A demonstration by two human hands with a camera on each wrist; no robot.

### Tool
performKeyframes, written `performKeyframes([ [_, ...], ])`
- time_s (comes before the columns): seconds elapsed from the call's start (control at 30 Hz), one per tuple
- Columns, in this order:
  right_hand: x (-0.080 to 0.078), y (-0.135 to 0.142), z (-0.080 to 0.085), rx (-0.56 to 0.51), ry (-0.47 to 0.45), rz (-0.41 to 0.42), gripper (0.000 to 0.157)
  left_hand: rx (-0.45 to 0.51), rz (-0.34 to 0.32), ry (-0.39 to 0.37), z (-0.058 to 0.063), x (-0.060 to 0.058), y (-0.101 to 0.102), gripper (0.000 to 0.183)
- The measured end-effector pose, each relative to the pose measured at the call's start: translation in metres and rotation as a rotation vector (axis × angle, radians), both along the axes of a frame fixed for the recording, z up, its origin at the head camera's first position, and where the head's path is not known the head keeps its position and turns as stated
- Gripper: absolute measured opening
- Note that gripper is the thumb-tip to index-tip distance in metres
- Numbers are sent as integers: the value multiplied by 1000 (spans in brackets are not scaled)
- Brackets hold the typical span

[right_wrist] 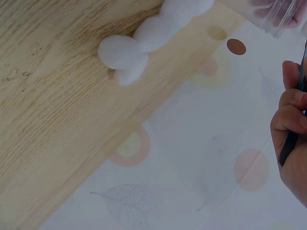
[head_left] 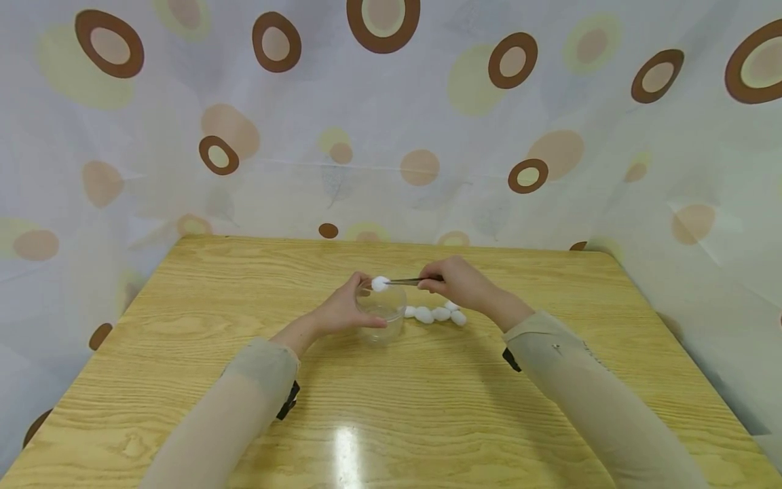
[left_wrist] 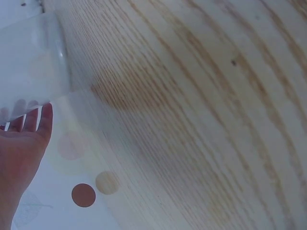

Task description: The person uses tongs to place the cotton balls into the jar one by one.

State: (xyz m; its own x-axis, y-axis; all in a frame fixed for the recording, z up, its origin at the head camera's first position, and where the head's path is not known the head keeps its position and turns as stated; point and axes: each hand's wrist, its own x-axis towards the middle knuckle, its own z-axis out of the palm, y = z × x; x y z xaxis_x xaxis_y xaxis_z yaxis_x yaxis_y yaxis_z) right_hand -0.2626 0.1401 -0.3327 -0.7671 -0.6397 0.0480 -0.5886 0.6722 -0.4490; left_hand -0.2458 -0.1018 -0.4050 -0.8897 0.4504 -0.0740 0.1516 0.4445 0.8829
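Observation:
My left hand (head_left: 341, 309) grips a clear plastic jar (head_left: 388, 331) from its left side, thumb across the front. In the left wrist view, fingertips (left_wrist: 45, 117) lie along the jar's wall (left_wrist: 33, 57). Tweezers (head_left: 403, 281) are held in my right hand (head_left: 459, 280), pointing left. Their tips pinch a white cotton ball (head_left: 379, 284) at the jar's mouth. Fingers curl round the dark tweezers' end (right_wrist: 288, 148) in the right wrist view. Whether the jar's base touches the table is hard to tell.
Several white cotton balls (head_left: 424, 314) lie in a line on the wooden table (head_left: 391, 394), just right of the jar and below the right hand. Behind the table's far edge hangs a patterned sheet (head_left: 379, 197), which also runs along both sides.

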Motion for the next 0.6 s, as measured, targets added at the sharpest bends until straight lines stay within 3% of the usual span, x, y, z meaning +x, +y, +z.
performKeyframes([
  [0.6,2,8,1,-39,-33,-24,19,-8,-5,-16,1,1,0,80],
])
